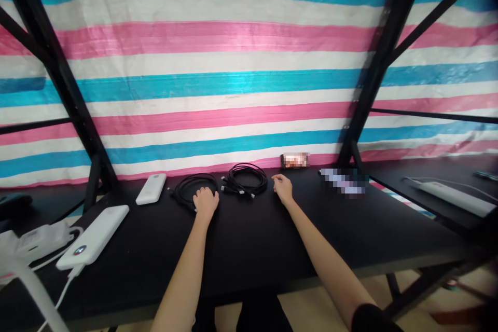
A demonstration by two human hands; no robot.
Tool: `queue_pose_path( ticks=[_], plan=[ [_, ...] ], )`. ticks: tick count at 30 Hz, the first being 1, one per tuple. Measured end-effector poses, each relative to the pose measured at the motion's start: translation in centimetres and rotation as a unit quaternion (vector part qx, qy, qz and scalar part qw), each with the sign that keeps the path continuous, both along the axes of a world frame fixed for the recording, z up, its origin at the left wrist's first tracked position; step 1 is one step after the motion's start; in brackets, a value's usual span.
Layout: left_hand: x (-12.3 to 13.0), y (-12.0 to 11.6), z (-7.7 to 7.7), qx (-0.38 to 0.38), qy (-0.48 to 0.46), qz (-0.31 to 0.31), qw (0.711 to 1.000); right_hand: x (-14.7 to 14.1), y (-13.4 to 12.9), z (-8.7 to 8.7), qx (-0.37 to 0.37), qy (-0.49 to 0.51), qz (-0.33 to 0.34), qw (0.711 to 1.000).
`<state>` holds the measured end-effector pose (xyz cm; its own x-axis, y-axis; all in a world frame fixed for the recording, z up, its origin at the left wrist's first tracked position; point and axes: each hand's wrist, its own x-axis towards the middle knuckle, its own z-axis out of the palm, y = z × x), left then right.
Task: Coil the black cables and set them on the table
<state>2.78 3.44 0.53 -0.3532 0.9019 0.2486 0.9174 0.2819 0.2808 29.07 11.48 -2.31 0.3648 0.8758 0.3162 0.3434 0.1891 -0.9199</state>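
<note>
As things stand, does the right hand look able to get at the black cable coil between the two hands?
Probably yes: the right hand is just beside the cable coil, only black tabletop shows between them, and nothing seems to block the way.

My left hand (206,201) rests palm down on the near side of the left black cable coil (179,193). My right hand (282,189) is positioned to the right of the second black cable coil (234,182), apart from it, fingers bent. Both coils lie on the black table (264,254), side by side between my hands. A phone (294,160) is located behind my right hand, at the striped sheet (233,83). Left of the coils lie two white power banks (93,237); the nearer has a white cable (65,293) connected.
</note>
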Motion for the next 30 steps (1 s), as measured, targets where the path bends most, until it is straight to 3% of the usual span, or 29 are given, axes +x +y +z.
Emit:
queue_pose_path(
  ticks=[8, 15, 19, 24, 30],
  plan=[
    [0.3, 0.4, 0.1, 0.014, -0.021, 0.004, 1.000, -0.2, -0.3, 0.0, -0.019, -0.051, -0.005, 0.998],
    [0.5, 0.2, 0.8, 0.121, -0.125, 0.030, 0.984, -0.9, -1.8, 0.6, -0.008, -0.106, -0.029, 0.994],
    [0.7, -0.1, 1.0, 0.180, -0.132, 0.040, 0.974, -1.2, -2.5, 1.2, 0.006, -0.097, -0.059, 0.994],
    [0.7, -0.1, 1.0, 0.229, -0.159, 0.054, 0.959, -1.5, -2.4, 1.5, 0.023, 0.048, -0.070, 0.996],
    [1.4, 0.0, 1.0, 0.214, -0.194, 0.059, 0.956, -2.6, -2.4, 1.9, 0.021, 0.184, -0.002, 0.983]
  ],
)
